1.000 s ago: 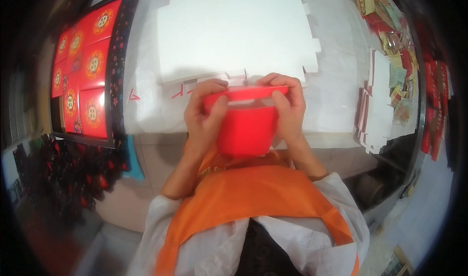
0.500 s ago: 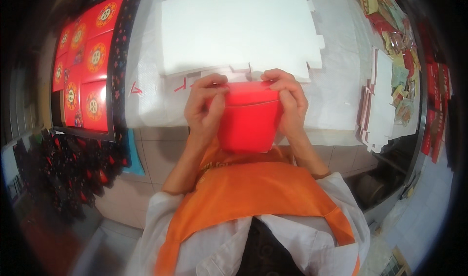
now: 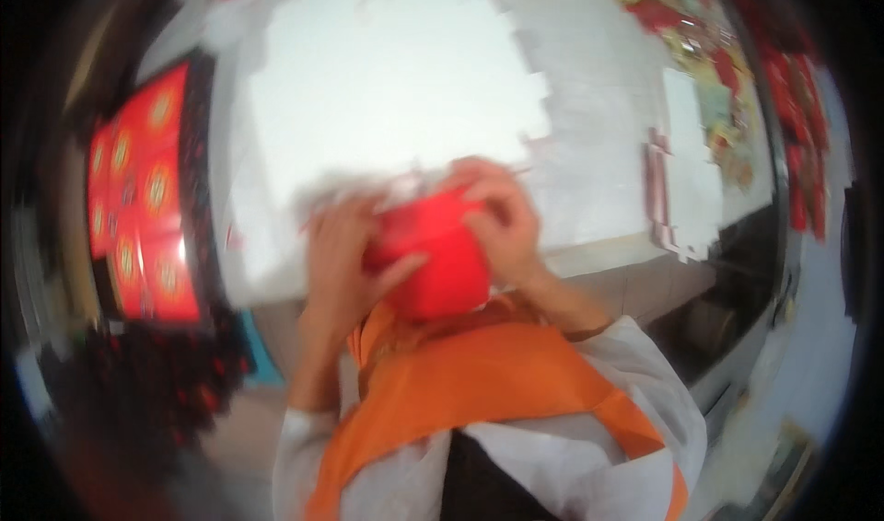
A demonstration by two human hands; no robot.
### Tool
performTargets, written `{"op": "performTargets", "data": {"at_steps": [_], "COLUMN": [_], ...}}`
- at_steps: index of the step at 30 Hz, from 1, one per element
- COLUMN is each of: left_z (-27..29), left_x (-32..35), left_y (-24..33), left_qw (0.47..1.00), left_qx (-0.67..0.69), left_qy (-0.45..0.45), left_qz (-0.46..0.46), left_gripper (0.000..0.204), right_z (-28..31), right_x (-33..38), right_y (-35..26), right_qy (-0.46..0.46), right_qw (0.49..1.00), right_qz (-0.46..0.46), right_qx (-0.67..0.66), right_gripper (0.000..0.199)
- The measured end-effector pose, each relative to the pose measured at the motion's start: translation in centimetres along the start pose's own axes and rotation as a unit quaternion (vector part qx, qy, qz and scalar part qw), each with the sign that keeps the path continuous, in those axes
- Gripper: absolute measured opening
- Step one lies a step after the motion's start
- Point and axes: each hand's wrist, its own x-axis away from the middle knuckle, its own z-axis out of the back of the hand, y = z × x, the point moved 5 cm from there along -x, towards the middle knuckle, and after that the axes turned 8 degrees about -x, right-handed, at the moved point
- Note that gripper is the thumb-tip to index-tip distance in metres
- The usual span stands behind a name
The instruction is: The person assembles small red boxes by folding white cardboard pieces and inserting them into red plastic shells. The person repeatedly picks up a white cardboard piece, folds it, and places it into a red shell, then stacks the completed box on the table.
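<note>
A bright red cardboard box (image 3: 447,268) is held between my two hands, just in front of my orange apron and by the near edge of the table. My left hand (image 3: 343,254) grips its left side, the thumb lying across the face toward me. At the upper right corner, my right hand (image 3: 506,219) is closed on the box, its fingers over the top and the thumb on the near face. The box leans a little, and motion smears its edges. Beyond the hands lies a large stack of white flat card (image 3: 396,88).
A dark-rimmed tray (image 3: 200,190) on the left holds several red boxes with round yellow emblems. Dark patterned pieces (image 3: 152,392) are heaped below it. On the right are notched white card blanks (image 3: 692,171), wrapped packets (image 3: 709,70) and red packages (image 3: 801,144).
My left hand has slid from the box's top left corner down its side, bringing the thumb over the face. The box has tilted, and the whole view has turned and blurred.
</note>
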Motion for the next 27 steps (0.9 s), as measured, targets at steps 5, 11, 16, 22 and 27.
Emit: {"op": "performTargets", "data": {"at_steps": [5, 11, 16, 22, 27], "left_z": [3.7, 4.4, -2.6, -2.0, -2.1], "left_x": [-3.5, -6.8, -4.5, -4.5, -4.1], "left_y": [1.7, -4.4, -10.2, -10.1, -10.5], "left_qw": [0.977, 0.924, 0.835, 0.845, 0.829], "left_qx": [0.057, 0.329, 0.435, 0.369, 0.405], "left_qy": [-0.203, 0.070, 0.078, 0.060, 0.084], "left_qz": [-0.025, 0.185, 0.328, 0.383, 0.376], "left_gripper": [0.044, 0.054, 0.055, 0.063, 0.066], "right_z": [-2.6, 8.8, 34.1, 45.3, 48.6], "right_x": [-4.7, -16.7, -23.7, -26.8, -29.7], "right_y": [-6.1, -7.8, -3.5, 0.6, 2.5], "right_qy": [-0.184, -0.004, 0.259, 0.477, 0.434], "right_qw": [0.975, 0.958, 0.758, 0.814, 0.880], "right_qz": [0.103, 0.140, 0.188, -0.137, -0.173], "right_qx": [0.072, 0.249, 0.568, 0.301, 0.084], "right_gripper": [0.020, 0.032, 0.048, 0.038, 0.019]}}
